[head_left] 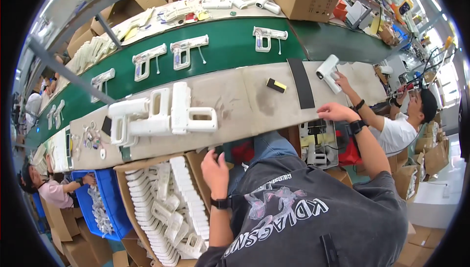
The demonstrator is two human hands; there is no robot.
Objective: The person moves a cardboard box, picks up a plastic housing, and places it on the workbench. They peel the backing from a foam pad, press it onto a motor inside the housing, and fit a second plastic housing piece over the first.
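My left hand hangs just off the front edge of the worktable, beside a cardboard box of stacked white plastic shells. Its fingers are slightly bent and apart, with nothing between them. Over the table's front edge, my right hand is stretched out, fingers loosely extended and holding nothing I can see. A dark strip and a small black-and-yellow block lie on the table near it. Several white gun-shaped plastic housings are piled on the table to the left, beyond my left hand.
A green conveyor belt runs behind the table, carrying gun-shaped frames. At right, a co-worker holds a white gun-shaped device. Another co-worker reaches into a blue bin at left. Below my right hand stands an open parts box.
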